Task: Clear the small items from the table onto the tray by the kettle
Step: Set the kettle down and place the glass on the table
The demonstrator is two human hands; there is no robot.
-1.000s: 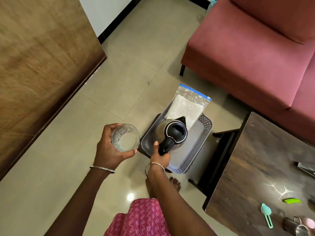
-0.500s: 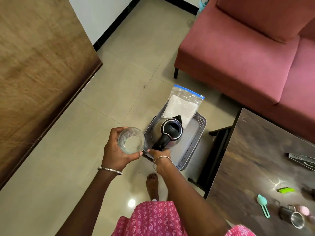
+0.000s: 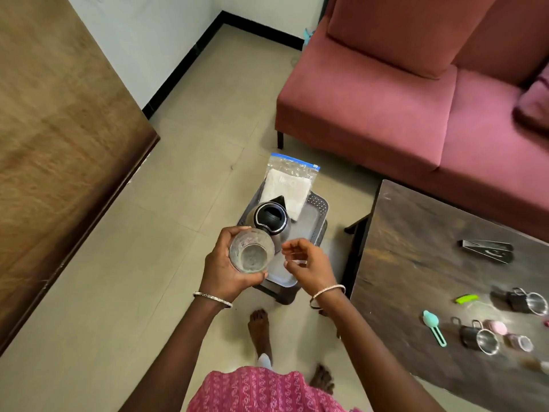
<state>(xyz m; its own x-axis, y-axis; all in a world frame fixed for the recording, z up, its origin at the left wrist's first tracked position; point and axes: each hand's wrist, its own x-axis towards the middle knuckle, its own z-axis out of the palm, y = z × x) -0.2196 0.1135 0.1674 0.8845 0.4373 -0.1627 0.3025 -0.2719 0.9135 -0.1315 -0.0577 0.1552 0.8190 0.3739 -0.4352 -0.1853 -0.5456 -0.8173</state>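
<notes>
- While the left hand (image 3: pixel 225 272) wraps its fingers and thumb around a clear glass (image 3: pixel 252 251) and holds it upright with the mouth up, the right hand (image 3: pixel 310 264) hangs just beside it. Its fingers are loosely curled, thumb and forefinger apart, and it holds nothing.
- To the right of both hands stands the table (image 3: pixel 416 233), where the other small things lie: a teal scoop (image 3: pixel 430 320) with its handle pointing back toward the person, a green clip (image 3: pixel 467 299), a steel cup (image 3: pixel 482 339), a second cup (image 3: pixel 531 303) and a small pink piece (image 3: pixel 495 327). The free right hand is much the nearer one to them.
- Below the hands is the tray (image 3: pixel 319 208), on a dark stool (image 3: pixel 282 294). Its long side runs away from the person. The glass hangs over its near left part, so setting it down looks like a straight drop, eased a little right onto bare tray floor.
- On the tray's left side, just past the glass, sits the kettle (image 3: pixel 271 217), spout pointing away. The glass will need to stay clear of it.
- Beyond the kettle, a zip bag (image 3: pixel 289 179) leans over the tray's far end.
- Hard to tell: the hands cover the tray's near end, the glass hides the kettle's handle, and whether the glass holds any liquid is unclear. The things at the table's right edge are blurred and cut off.
</notes>
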